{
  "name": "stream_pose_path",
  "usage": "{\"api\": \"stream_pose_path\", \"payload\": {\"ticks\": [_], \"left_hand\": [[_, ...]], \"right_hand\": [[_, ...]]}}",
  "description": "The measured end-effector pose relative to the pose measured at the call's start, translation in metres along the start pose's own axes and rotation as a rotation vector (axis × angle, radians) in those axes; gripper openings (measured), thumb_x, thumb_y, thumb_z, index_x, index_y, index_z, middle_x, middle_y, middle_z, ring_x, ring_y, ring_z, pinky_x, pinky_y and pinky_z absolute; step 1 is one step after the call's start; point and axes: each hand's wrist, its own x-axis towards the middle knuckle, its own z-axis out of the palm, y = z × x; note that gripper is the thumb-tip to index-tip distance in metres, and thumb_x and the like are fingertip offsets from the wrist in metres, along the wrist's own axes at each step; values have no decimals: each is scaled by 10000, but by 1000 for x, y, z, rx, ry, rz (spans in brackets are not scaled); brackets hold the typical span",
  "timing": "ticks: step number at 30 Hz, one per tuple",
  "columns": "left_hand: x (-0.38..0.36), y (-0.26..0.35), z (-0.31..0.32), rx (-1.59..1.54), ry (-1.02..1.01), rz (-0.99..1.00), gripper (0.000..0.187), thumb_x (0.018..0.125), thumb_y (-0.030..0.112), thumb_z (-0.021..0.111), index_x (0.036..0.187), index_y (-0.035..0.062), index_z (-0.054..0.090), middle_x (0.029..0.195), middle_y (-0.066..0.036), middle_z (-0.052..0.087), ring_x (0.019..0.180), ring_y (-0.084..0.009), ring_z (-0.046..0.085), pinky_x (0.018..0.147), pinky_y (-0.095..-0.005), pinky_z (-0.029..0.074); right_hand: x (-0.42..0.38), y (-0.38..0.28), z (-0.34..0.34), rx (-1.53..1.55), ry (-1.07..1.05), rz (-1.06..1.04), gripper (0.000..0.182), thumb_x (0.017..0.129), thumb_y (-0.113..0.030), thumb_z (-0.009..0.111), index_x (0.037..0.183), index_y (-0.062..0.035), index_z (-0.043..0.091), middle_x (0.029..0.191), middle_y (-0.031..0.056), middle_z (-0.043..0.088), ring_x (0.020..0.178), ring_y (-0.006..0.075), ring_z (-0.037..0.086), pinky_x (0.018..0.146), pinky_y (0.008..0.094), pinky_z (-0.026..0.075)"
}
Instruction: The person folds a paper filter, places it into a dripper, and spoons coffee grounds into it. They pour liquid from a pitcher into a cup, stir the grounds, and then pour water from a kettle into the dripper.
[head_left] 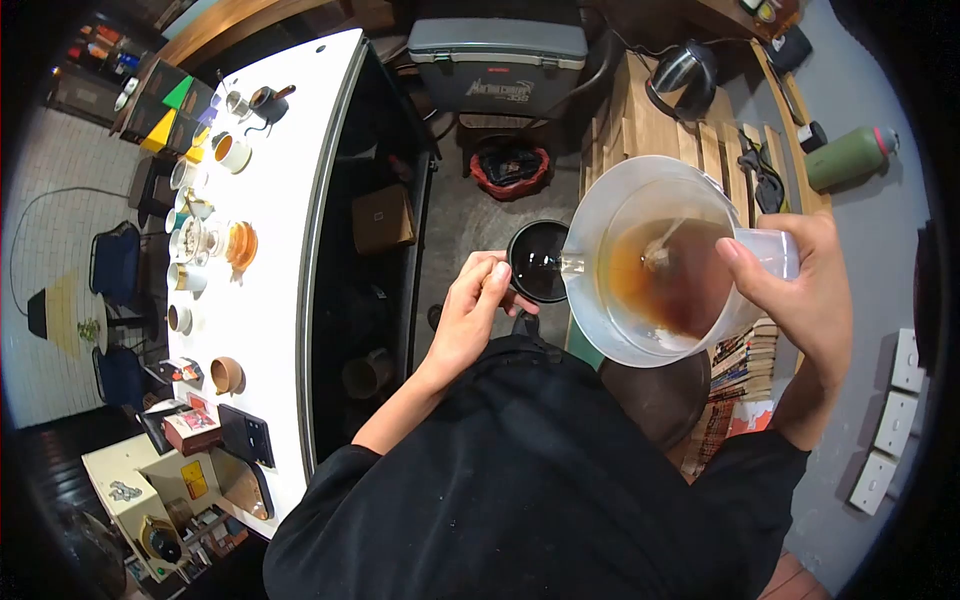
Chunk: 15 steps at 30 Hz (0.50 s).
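Observation:
In the head view my right hand (805, 285) is wrapped round the handle of a large translucent plastic pitcher (592, 230), thumb on top. Brown liquid (680, 290) lies inside it, with a pale lump in the middle that I cannot make out. The pitcher tilts left, so its spout sits at the rim of a small black cup (537, 250). My left hand (478, 305) grips this cup from the left, thumb at its edge. A thin stream seems to show at the spout, and the cup's inside is dark and shiny.
A white counter (270, 290) on the left bears several cups, a glass server (240, 245) and a phone (247, 436). A wooden slatted bench (620, 130) with a kettle (682, 80) stands right. Ahead are a grey cooler box (498, 65) and a red-rimmed bag (510, 168) on the floor.

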Motion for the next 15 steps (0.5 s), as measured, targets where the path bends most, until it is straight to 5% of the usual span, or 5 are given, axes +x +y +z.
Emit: {"api": "stream_pose_path", "payload": {"ticks": [10, 15], "left_hand": [[-7, 5, -11, 25, 29, 42, 365, 1089, 263, 443, 1138, -64, 598, 1157, -97, 516, 829, -179, 708, 712, -283, 508], [-14, 8, -11, -8, 77, 27, 380, 1088, 281, 448, 1167, -62, 592, 1152, -94, 521, 826, -176, 706, 708, -282, 505]], "right_hand": [[6, 50, 20, 416, -112, -53, 375, 858, -189, 751, 592, -33, 538, 558, -65, 447, 535, 20, 387, 486, 256, 273], [13, 96, 26, 595, -190, -61, 383, 875, -217, 738, 608, -54, 517, 580, -64, 449, 552, 19, 374, 508, 252, 270]]}}
